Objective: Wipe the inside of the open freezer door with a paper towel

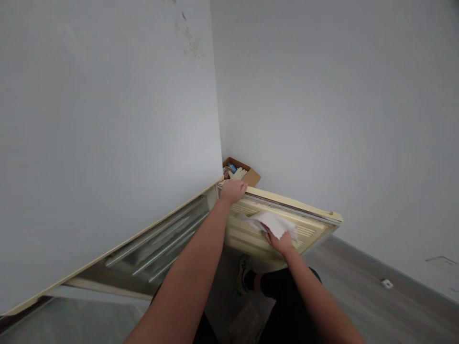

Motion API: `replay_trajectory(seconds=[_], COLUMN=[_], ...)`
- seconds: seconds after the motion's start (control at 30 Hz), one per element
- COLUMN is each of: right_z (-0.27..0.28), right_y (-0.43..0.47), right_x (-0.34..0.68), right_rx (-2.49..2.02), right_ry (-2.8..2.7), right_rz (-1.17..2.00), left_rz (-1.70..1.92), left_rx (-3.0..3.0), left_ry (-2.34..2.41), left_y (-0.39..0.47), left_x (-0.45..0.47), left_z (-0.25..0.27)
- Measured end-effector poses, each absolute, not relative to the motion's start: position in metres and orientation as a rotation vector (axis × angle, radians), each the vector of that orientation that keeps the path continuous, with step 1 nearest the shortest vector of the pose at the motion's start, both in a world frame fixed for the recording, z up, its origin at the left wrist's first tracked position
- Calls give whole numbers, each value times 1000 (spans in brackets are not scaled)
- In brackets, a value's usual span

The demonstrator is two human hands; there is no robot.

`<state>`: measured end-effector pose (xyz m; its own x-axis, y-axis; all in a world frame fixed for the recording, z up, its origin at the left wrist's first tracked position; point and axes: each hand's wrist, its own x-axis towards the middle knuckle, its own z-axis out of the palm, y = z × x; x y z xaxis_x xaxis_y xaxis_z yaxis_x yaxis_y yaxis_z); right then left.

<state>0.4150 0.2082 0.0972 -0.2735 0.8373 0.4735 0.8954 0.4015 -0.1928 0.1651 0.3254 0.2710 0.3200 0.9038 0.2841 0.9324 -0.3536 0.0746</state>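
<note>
A cream door (265,248) with ribbed inner panels and a pale gasket stands swung out; it looks like a refrigerator door. My left hand (234,191) is closed over its top edge, near the corner by the hinge side. Lower down, my right hand (281,241) grips a white cloth (274,223) and holds it against or just in front of the door's inner face. The cloth hangs partly over my fingers. To the left of the door lies the open compartment (168,239), with blurred shelves or rails inside.
A tall white surface (107,119) with stains rises above the compartment. Behind the door, an open cardboard box (253,177) holds a pale glove (237,173) and other items. A small white object (387,284) lies on the grey floor (351,282). My shoe (244,274) is below the door.
</note>
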Motion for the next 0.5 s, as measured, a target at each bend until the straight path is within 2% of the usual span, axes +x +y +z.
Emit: replay_trajectory(seconds=[0.17, 0.3, 0.4, 0.5], right_z=[69, 69, 69, 57], right_y=[180, 174, 179, 187], right_x=[502, 534, 535, 519], right_rx=[-1675, -1820, -1893, -1840], right_ry=[-2137, -1932, -1738, -1619], right_rz=[-408, -531, -524, -383], left_rz=[-420, -402, -403, -413], left_rx=[-2446, -2432, -2415, -2397], left_ry=[-1740, -1774, -1803, -1815], left_y=[324, 324, 327, 330], left_x=[167, 168, 168, 168], left_z=[270, 270, 267, 263])
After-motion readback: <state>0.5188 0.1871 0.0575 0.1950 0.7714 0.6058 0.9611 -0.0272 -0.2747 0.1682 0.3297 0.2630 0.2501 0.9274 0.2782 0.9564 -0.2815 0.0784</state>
